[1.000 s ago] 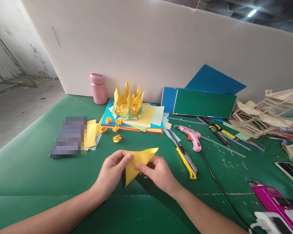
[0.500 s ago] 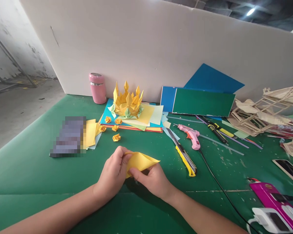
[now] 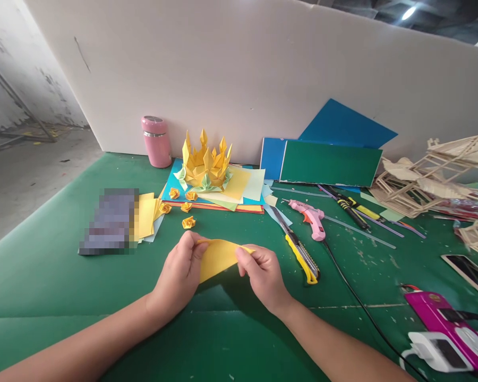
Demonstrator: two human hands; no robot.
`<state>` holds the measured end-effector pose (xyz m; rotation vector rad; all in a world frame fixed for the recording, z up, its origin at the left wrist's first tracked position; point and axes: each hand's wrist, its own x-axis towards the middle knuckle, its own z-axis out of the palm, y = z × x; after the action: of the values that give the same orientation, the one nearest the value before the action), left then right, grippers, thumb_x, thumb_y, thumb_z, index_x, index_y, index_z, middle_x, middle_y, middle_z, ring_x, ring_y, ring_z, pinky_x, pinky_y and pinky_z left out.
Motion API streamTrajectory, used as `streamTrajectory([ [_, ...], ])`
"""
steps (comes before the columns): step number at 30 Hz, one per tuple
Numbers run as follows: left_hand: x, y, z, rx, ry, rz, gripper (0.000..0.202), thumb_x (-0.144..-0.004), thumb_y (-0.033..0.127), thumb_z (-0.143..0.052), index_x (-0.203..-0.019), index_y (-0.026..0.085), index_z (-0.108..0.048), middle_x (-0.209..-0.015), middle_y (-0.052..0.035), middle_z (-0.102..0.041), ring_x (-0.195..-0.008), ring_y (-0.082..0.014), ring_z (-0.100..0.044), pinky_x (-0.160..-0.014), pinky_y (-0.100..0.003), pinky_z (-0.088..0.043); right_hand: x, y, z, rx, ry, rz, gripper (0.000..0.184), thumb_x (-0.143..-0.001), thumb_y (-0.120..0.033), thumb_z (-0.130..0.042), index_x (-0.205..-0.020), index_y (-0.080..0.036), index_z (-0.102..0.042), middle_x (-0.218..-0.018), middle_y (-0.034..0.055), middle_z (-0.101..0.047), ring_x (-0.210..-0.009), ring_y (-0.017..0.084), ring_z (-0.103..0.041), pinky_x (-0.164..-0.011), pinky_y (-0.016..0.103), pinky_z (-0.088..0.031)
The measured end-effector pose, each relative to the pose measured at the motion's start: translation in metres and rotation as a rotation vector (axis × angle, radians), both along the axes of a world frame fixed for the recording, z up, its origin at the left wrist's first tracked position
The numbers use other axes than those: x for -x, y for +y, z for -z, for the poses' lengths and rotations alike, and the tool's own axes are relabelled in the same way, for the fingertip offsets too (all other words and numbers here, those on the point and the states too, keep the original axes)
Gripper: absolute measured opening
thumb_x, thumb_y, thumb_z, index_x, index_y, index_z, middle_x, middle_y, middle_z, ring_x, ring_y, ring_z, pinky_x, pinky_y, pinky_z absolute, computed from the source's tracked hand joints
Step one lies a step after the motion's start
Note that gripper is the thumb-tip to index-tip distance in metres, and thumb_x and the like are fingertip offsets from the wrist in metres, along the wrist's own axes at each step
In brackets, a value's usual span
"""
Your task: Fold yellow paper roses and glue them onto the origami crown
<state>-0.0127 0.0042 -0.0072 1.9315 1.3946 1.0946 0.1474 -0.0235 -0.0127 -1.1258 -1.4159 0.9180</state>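
Paper (image 3: 219, 261): yellow piece, stretched between both hands at near middle, looks like it's up off the green table (image 3: 223, 345). Kinda bent over, with a corner off to the right. Can't tell how many layers.
Left hand (image 3: 183, 262): closed up snug, thumb and fingers pinching the left end and covering that bit.
Right hand (image 3: 266, 273): thumb clamped onto the right corner against the forefinger, no gap I can spot, other fingers curled in.
Folding: my read is it's mid-fold, getting shaped in the air rather than on the table. No sharp crease I can make out.
Next fold: I'd say it calls for lining the edges up first, then thumb pressure along the bend while the left anchors. Tug too hard and it could kink.
Roses (image 3: 188, 222): five small yellow ones, just beyond the left hand.
Crown (image 3: 207, 170): yellow points, pale green bits round the base, sitting on the sheets (image 3: 257, 183) farther back.
Cutter (image 3: 301, 260): right of the right hand, blade end pointing far and left.
Glue gun (image 3: 313, 220): just right of the cutter, lying on its side.
Bottle (image 3: 158, 146): pink, far left, upright.
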Motion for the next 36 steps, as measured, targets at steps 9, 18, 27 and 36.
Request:
streamTrajectory([
  [9, 0.010, 0.007, 0.001, -0.050, 0.040, -0.104, 0.016, -0.085, 0.028, -0.040, -0.069, 0.025, -0.039, -0.057, 0.0044, -0.045, -0.052, -0.0142, -0.043, -0.049, -0.023, -0.038, -0.026, 0.017, 0.012, -0.041, 0.241, 0.347, 0.045, -0.086, -0.048, -0.047, -0.051, -0.022, -0.036, -0.050, -0.0046, -0.033, -0.048, 0.010, -0.030, -0.046, 0.026, -0.025],
  [18, 0.008, -0.001, 0.003, -0.022, 0.168, 0.157, 0.016, -0.086, 0.028, -0.036, -0.078, 0.025, -0.049, -0.071, 0.0011, -0.066, -0.057, -0.0148, -0.057, -0.054, -0.024, -0.046, -0.010, 0.009, 0.001, 0.335, 0.079, -0.284, 0.035, -0.070, -0.052, -0.066, -0.074, -0.017, -0.063, -0.064, -0.0017, -0.055, -0.054, 0.009, -0.045, -0.050, 0.023, -0.037],
  [27, 0.007, 0.002, 0.000, 0.226, 0.053, 0.185, 0.032, -0.069, 0.045, -0.064, -0.090, 0.023, -0.053, -0.074, 0.0004, -0.067, -0.060, -0.0162, -0.059, -0.054, -0.025, -0.046, -0.015, 0.015, 0.008, 0.379, 0.072, -0.121, 0.030, -0.067, -0.046, -0.068, -0.065, -0.016, -0.063, -0.054, -0.0031, -0.053, -0.047, 0.008, -0.042, -0.047, 0.022, -0.034],
  [36, 0.011, 0.012, 0.002, 0.414, -0.117, 0.217, 0.033, -0.069, 0.041, -0.066, -0.094, 0.022, -0.056, -0.069, 0.0012, -0.066, -0.058, -0.0166, -0.060, -0.056, -0.028, -0.050, -0.015, 0.016, 0.010, 0.302, 0.054, 0.019, 0.025, -0.068, -0.040, -0.064, -0.064, -0.016, -0.066, -0.054, -0.0013, -0.055, -0.046, 0.009, -0.043, -0.045, 0.022, -0.035],
])
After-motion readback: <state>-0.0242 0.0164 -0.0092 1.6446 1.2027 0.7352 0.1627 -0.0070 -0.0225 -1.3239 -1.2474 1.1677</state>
